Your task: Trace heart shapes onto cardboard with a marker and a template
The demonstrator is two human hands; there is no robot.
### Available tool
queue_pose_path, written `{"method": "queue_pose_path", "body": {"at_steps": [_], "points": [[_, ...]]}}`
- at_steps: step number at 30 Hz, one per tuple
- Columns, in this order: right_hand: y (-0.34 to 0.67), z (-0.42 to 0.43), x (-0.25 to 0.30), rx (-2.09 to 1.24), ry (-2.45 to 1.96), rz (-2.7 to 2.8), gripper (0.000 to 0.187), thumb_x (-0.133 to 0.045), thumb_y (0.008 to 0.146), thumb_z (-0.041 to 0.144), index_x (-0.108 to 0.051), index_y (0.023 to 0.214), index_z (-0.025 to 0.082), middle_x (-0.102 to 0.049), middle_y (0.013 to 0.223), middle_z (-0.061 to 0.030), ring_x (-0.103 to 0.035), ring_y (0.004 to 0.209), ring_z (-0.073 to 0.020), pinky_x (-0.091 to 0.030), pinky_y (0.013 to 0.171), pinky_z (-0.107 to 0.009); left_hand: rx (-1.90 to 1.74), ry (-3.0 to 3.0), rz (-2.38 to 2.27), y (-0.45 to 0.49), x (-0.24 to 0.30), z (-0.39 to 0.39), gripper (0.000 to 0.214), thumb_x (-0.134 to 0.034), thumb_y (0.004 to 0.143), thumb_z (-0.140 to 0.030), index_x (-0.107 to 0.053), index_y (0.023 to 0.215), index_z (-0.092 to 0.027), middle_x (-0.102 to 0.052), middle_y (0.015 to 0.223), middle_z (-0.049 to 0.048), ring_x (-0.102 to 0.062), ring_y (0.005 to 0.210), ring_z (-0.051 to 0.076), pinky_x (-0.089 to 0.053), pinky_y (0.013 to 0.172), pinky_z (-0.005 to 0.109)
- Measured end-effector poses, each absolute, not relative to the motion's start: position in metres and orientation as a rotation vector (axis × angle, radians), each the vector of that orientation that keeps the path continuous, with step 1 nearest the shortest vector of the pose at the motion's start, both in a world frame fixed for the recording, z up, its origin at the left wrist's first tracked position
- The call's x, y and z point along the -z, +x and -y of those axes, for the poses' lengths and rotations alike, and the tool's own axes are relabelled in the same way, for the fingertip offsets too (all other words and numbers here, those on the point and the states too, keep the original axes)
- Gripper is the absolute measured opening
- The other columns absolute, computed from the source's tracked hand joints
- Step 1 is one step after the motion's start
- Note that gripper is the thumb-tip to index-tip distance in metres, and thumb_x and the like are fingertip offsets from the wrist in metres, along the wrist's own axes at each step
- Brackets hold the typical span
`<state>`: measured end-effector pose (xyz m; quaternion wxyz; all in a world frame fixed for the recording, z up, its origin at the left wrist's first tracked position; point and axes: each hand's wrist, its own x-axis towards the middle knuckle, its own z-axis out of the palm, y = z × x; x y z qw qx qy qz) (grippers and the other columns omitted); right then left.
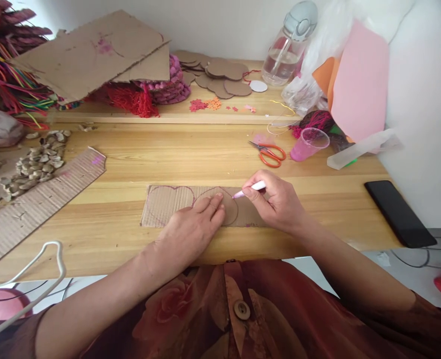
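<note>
The cardboard (pixel 168 205) lies lengthwise left to right on the tabletop (pixel 160 149). The left hand (pixel 192 225) rests flat across its middle, fingers nearly together. Just rightward, the right hand (pixel 278 200) pinches the pen (pixel 257 186) between its fingers; the tip seems to touch the outline's (pixel 237 212) upper right.

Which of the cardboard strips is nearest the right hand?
The centre strip, marked with rounded outlines: the right hand, gripping a pen, is right at it. The other strip slants across the far left, away from both hands.
</note>
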<state>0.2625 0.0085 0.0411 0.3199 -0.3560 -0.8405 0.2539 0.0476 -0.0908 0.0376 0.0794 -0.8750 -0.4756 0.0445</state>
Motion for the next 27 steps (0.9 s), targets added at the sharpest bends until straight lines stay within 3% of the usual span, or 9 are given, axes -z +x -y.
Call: {"method": "queue_pose_path", "body": {"at_steps": [16, 27], "points": [[0.238, -0.027, -0.031, -0.727, -0.878, 2.154, 0.009, -0.059, 0.1, 0.027, -0.06, 0.092, 0.024, -0.073, 0.086, -0.0014, -0.062, 0.075, -0.0163, -0.046, 0.07, -0.031, -0.103, -2.643, 1.426, 0.046, -0.039, 0.089, 0.039, -0.057, 0.095, -0.007, -0.063, 0.133, -0.009, -0.055, 0.156, 0.0167, -0.062, 0.134, 0.028, -0.067, 0.083, 0.033], [0.271, 0.009, -0.04, -0.654, -0.969, 2.165, 0.009, -0.059, 0.101, 0.028, -0.06, 0.092, 0.025, -0.073, 0.087, -0.0023, -0.065, 0.079, -0.0184, -0.046, 0.069, -0.033, -0.034, -2.652, 1.437, 0.039, -0.034, 0.087, 0.045, -0.056, 0.094, -0.005, -0.063, 0.137, -0.016, -0.058, 0.155, 0.0095, -0.064, 0.131, 0.023, -0.067, 0.075, 0.03]]}}
